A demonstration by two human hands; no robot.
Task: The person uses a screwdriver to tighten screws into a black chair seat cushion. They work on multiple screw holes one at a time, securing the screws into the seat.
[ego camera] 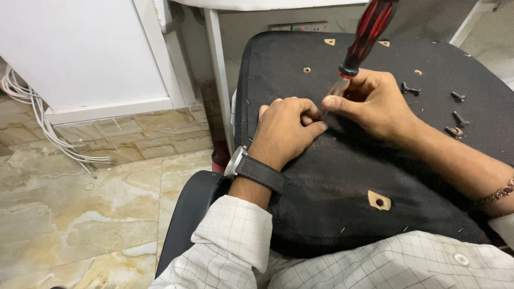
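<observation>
Red-and-black screwdriver (364, 37) leans far-right to near-left, its tip hidden between the hands on the black fabric seat underside (332, 182); right hand (375, 101) pinches the shaft, left hand (286, 128) curled shut just beside it, bolts (455, 120) lying right

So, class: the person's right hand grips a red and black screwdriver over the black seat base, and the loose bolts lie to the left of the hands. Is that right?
Not quite. In the head view the loose bolts lie to the right of the hands, not the left. The right hand does grip the red and black screwdriver over the black seat base.
</observation>
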